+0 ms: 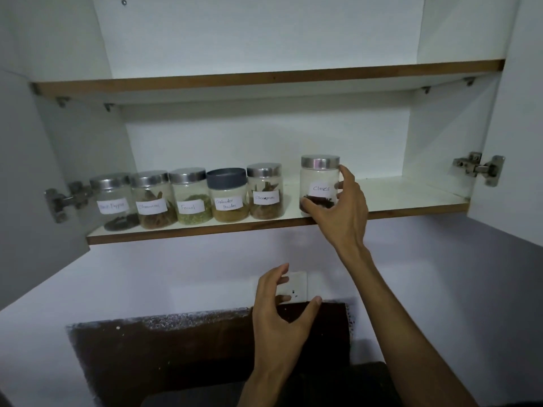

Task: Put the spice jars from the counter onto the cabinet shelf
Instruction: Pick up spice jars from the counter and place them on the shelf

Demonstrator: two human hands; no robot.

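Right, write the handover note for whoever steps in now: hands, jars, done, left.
Right hand: grip closed around the Cloves jar, which sits at the front edge of the lower shelf.
Left hand: empty, fingers curled open, below the shelf in front of the wall socket.
Done: five labelled jars stand in a row at the shelf's left, from the Black Pepper jar to the Cinnamon jar.
Left: release Cloves and perhaps slide it nearer the row. The counter is out of view, so check it for more jars.

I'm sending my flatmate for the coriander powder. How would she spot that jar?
Look on the lower cabinet shelf, in the row of labelled jars. The coriander powder jar is fourth from the left, holding yellow-brown powder. It alone has a dark grey lid; the others have silver ones.
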